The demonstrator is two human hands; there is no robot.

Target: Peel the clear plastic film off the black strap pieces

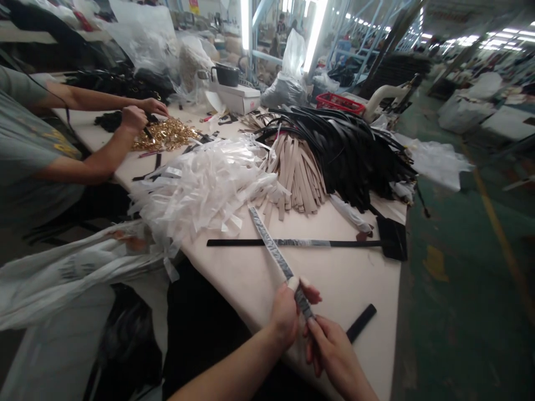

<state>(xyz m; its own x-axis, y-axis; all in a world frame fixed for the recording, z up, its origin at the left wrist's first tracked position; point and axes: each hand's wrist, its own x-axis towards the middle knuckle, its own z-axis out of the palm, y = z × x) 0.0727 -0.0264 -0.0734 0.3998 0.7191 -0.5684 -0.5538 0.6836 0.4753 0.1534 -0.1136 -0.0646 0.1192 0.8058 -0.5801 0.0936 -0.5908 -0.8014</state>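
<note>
Head view: left hand [286,312] and right hand [332,348], both closed, pinch the near end of 1 plastic-wrapped strap [273,250], which slants away over the pale surface [351,284] across a black strap [292,243] lying just beyond them.

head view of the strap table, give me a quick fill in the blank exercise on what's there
1. Both hands, left hand and right hand, hold one long strap wrapped in clear ____.
2. That strap crosses over a ____ strap lying flat on the table.
3. The big pile of black straps lies beside a pile of ____ ones.
4. A co-worker's hands work beside a heap of ____-coloured metal parts.

Missing words: plastic; black; beige; gold
</note>
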